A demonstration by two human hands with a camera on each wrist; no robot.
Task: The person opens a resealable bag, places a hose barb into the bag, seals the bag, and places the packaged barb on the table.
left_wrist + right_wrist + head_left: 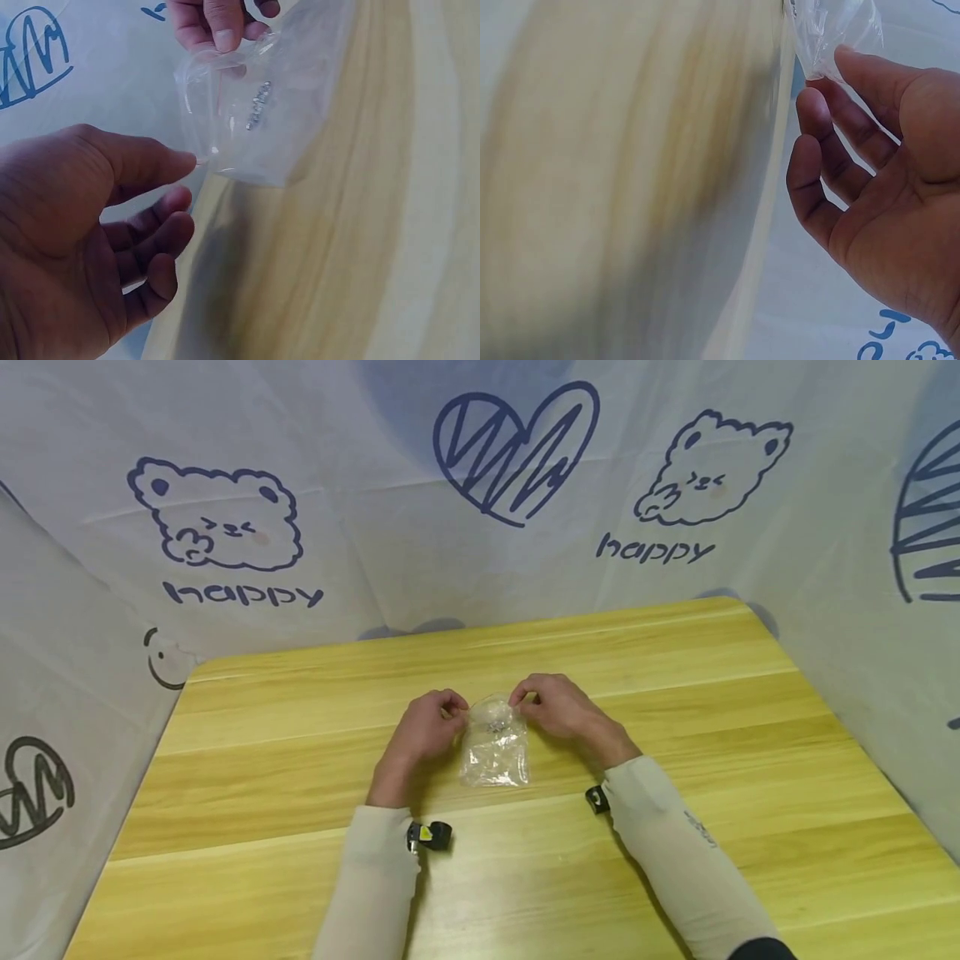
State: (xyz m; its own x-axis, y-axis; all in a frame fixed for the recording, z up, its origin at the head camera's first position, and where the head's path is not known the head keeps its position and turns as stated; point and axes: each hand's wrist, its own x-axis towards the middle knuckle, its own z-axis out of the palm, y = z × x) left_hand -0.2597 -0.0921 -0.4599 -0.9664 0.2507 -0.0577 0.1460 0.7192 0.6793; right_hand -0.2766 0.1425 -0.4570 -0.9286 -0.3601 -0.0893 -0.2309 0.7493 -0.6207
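A clear plastic bag [495, 758] is stretched between both hands over the middle of the table. My left hand [432, 723] pinches its upper left edge between thumb and finger, while my right hand [553, 703] pinches the upper right edge. The bag's mouth bulges apart at the top in the left wrist view. Inside it, or seen through its film, lies a short row of small shiny silvery pieces [259, 105], too small to make out in kind. In the right wrist view a corner of the bag [836, 30] sits at the right thumb and forefinger tips.
The wooden table [247, 793] spreads under both arms. White cloth [375, 527] with drawn bears and hearts hangs behind it and at the sides. Small black cameras, the left one [431, 836] and the right one [597, 799], are strapped at the sleeves.
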